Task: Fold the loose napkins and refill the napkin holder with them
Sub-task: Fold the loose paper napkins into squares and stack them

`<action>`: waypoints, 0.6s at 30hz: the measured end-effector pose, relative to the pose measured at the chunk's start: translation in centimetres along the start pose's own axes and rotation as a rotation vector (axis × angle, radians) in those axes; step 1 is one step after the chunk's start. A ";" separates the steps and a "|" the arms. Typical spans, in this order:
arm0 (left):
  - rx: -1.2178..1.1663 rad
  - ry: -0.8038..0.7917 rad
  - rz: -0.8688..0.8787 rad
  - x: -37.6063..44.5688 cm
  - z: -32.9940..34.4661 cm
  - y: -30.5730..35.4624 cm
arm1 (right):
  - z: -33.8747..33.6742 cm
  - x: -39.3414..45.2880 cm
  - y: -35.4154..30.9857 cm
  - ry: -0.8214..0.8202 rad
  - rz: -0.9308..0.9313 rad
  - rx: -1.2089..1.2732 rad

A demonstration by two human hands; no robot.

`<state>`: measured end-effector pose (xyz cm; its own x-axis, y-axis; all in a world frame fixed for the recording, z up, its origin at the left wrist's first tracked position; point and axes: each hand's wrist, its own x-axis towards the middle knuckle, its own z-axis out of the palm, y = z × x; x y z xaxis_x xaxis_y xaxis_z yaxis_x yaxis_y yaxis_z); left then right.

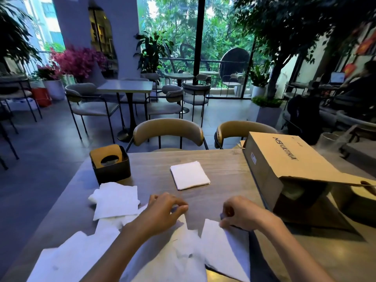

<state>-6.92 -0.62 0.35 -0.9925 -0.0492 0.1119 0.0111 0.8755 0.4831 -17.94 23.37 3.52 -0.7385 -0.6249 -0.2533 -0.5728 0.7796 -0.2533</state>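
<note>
A white napkin (203, 245) lies spread on the wooden table (223, 167) close to me. My left hand (162, 210) pinches its far left corner. My right hand (242, 213) pinches its far right corner. A folded stack of napkins (190, 175) sits in the middle of the table. Loose napkins (116, 200) lie overlapping at the left, and more spread toward the near left edge. The black napkin holder (110, 164), with a tan lid that has a round hole, stands at the far left corner.
A long cardboard box (284, 159) with an open flap lies on the right of the table. Two tan chairs (168, 129) stand behind the far edge. Other café tables, chairs and plants fill the room beyond.
</note>
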 end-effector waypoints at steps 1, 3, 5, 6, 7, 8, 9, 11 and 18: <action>-0.013 -0.009 0.006 -0.3 0.2 0.3 | -0.2 -0.2 0.1 0.023 0.009 0.014; -0.040 -0.042 -0.001 -0.6 0.5 0.8 | -0.7 -0.6 0.0 0.047 0.026 0.090; -0.035 -0.077 -0.010 -0.9 0.7 1.1 | -0.6 -1.1 -0.3 0.007 0.056 0.133; -0.028 -0.096 -0.012 -1.0 0.9 1.3 | -0.5 -1.3 -0.5 -0.018 0.079 0.103; -0.026 -0.114 -0.015 -1.0 1.0 1.4 | -0.2 -1.5 -0.5 -0.032 0.105 0.064; -0.026 -0.129 -0.019 -1.1 1.0 1.4 | 0.0 -1.7 -0.5 -0.036 0.129 0.044; -0.029 -0.136 -0.023 -1.2 1.0 1.4 | 0.3 -1.7 -0.4 -0.038 0.145 0.044; -0.050 -0.139 -0.030 -1.3 1.0 1.3 | 0.5 -1.9 -0.2 -0.042 0.149 0.044; -0.334 -0.073 -0.073 -1.3 1.0 1.4 | -1.7 -2.6 -1.4 0.070 -0.069 0.286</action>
<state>-5.77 1.14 -0.02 -0.9981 -0.0606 0.0100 -0.0329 0.6648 0.7463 -15.84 23.96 6.12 -0.7299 -0.6635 -0.1642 -0.5060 0.6860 -0.5228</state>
